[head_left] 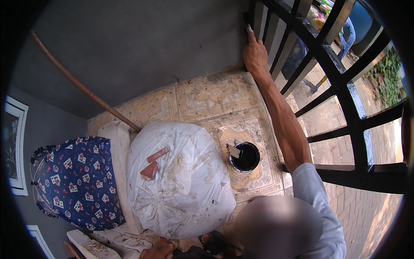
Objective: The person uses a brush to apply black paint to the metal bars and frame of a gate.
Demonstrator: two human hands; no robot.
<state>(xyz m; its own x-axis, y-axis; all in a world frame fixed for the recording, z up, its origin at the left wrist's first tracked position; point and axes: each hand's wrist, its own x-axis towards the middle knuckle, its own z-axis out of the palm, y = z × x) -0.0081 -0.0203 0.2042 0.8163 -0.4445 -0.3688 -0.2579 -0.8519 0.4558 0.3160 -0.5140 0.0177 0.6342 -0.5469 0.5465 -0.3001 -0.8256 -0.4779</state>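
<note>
My right hand (256,57) reaches far up along the barred metal grille (358,125). Its fingers are closed on what looks like a small paintbrush (248,27), the forefinger stretched along it. The dark tip meets a bar beside the grey wall; most of the handle is hidden. At the bottom edge, my left hand (158,249) is low beside a large tied white sack (185,172), its fingers mostly hidden. An open can of black paint (247,160) stands on the tiles, with a flat light-brown piece (233,150) leaning over its rim.
Two reddish-brown fragments (149,171) lie on the sack. A blue patterned cloth-covered thing (82,183) stands to its left. A brown pole (86,89) leans against the grey wall (142,39). Broken pale slabs (92,246) lie lower left. Paving (345,198) shows beyond the bars.
</note>
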